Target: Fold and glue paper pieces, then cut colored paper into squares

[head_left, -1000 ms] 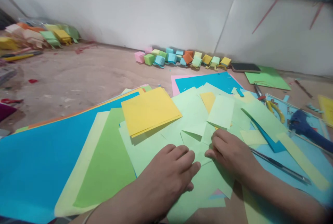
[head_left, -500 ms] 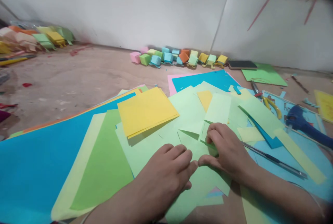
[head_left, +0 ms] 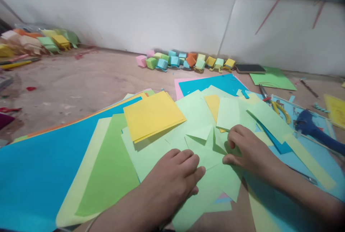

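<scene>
My left hand [head_left: 178, 176] lies on the large pale green paper [head_left: 194, 113], its fingers curled together and the index finger pointing right. The fingertips' undersides are hidden, so I cannot make out what they grip. My right hand [head_left: 246, 149] has its fingers bent and thumb around a small pale green paper piece [head_left: 219, 144], whose left flap stands up; part of it hides behind the fingers. Beyond that hand lies a pale green rectangle [head_left: 229, 111]. A small folded flap [head_left: 201, 133] rises between the hands. Yellow sheets [head_left: 155, 115] rest farther left.
Blue sheets [head_left: 40, 174] and green sheets [head_left: 110, 174] spread left. At right are yellow-handled pliers [head_left: 281, 111], a blue glue gun [head_left: 309, 122] and a metal-ended tool [head_left: 309, 179] partly under my forearm. Small paper figures [head_left: 175, 61] and a phone [head_left: 250, 68] sit by the wall.
My right hand has shifted right, away from my left, and the small pale green paper beside it now shows a raised flap. My left hand stays in place.
</scene>
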